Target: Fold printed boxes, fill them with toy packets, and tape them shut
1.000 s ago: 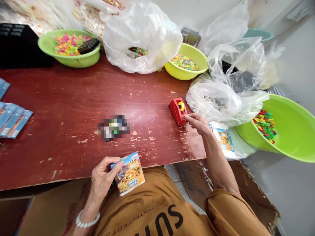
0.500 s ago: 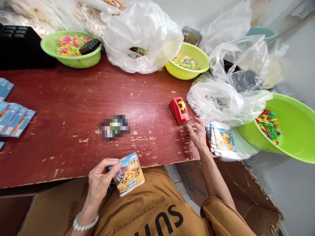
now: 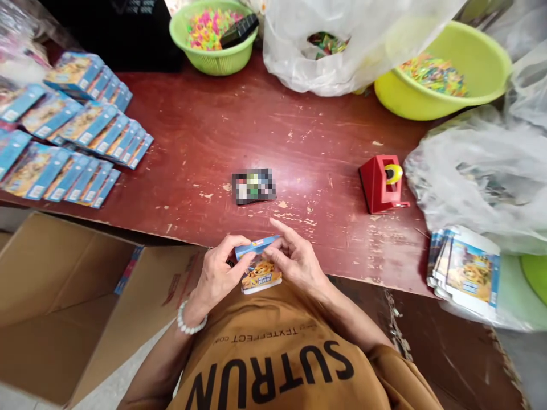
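Observation:
A small printed cardboard box (image 3: 261, 274), blue along its top edge with an orange picture, is held close to my body at the table's front edge. My left hand (image 3: 224, 267) grips its left side, thumb on the front face. At the box's upper right, my right hand (image 3: 294, 256) pinches the edge with thumb and bent fingers, the index finger pointing outward. Whether a piece of tape is under the right fingers I cannot tell. A red tape dispenser (image 3: 379, 185) with a yellow core stands on the table to the right.
Stacked blue boxes (image 3: 85, 125) fill the table's left side. A blurred-out flat object (image 3: 254, 187) lies mid-table. Flattened boxes (image 3: 468, 270) lie at right near a plastic bag (image 3: 474, 182). Green basin (image 3: 213, 57) and yellow-green basin (image 3: 444, 74) hold colourful pieces. An open carton (image 3: 55, 307) stands below left.
My right hand has moved from the tape dispenser to the box in my left hand. The view has turned left, bringing the stacked boxes and carton further into sight.

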A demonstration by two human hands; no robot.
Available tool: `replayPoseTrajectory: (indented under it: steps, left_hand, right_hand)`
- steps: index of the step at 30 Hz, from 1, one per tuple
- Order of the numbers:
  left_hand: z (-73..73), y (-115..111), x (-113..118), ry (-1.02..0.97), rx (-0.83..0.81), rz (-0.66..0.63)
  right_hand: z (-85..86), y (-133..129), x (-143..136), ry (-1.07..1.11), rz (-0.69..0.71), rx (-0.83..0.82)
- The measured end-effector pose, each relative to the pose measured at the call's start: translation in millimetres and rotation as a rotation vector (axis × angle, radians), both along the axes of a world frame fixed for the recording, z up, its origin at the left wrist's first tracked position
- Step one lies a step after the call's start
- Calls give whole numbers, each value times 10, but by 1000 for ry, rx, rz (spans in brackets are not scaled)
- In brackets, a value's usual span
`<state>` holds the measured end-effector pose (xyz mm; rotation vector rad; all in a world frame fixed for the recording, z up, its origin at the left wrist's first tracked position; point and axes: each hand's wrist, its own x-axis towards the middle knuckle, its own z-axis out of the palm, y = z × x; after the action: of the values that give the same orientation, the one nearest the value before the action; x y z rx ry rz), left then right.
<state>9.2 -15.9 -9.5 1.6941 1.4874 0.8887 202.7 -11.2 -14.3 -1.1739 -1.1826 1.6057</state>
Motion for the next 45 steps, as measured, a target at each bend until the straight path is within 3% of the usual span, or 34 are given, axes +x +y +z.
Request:
replayPoseTrajectory:
  steps: [9,16,20,25,29,35,39,42,45]
  left_hand:
    - [-26,-71,117,83,393,-141]
    - [-82,-161,133,207,554,-205]
    - [13,-170,170,176,489,-207]
    - [198,-113,151,256,262,-273]
    - [264,-49,96,196,100,-283]
    - [260,27,25,45,-95,-222]
    - [354,83,-132,-38,-152,-172]
    - [455,160,-365,-110,-57,-11]
    - [440,309,-731,-230,213,154]
  right_hand:
    - [105,-36,-45,-180,-76,-8]
    - [163,-84,-34,-323,-92,6]
    - [203,-115,-16,-338,-79,19]
    - [182,-152,0,-277,-52,34]
    - [120,-190,28,-246,-13,-4]
    - [125,-165,3,-538,27,126]
    - [164,11,-12,-642,92,189]
    - [160,243,47,-599,65,280]
    - [80,535,143,-621,9,396]
